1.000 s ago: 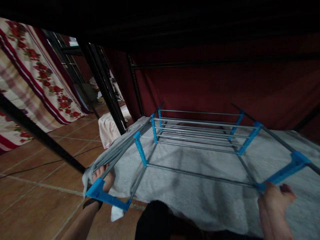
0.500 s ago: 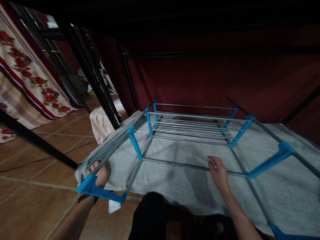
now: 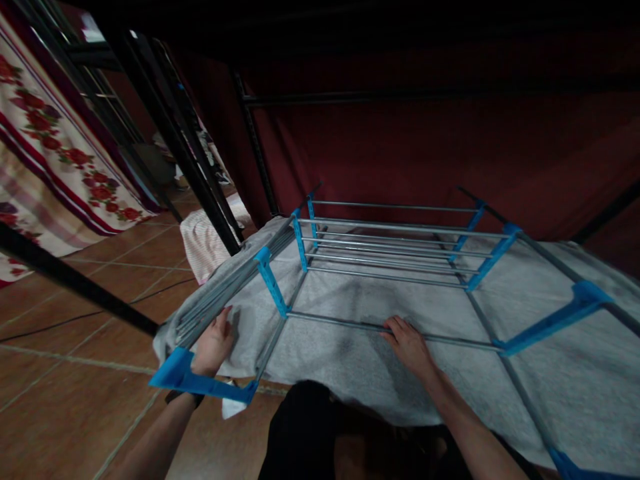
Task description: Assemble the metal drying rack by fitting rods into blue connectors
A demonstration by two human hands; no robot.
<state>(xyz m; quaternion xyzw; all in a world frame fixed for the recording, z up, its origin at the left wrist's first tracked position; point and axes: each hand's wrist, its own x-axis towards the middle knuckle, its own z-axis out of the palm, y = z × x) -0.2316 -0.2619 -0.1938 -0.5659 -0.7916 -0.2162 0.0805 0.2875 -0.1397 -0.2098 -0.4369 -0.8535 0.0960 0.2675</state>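
Observation:
A metal rack [image 3: 400,267] of grey rods and blue plastic brackets lies on its side over a grey towel [image 3: 380,373] on a low bed. My left hand [image 3: 213,343] rests on the towel beside the near left blue bracket [image 3: 200,383], fingers against the bundle of grey rods. My right hand [image 3: 407,343] lies on the near cross rod [image 3: 350,325], fingers spread over it and the towel. Whether it grips the rod I cannot tell.
A black bunk frame post [image 3: 170,140] stands left of the bed. A flowered curtain [image 3: 55,160] hangs at far left over a brown tiled floor [image 3: 75,400]. A striped cloth [image 3: 200,243] lies by the post. A dark red curtain [image 3: 400,147] closes the back.
My right hand has come from the right bracket to the near cross rod at the middle. My left hand has slid off the blue bracket onto the towel.

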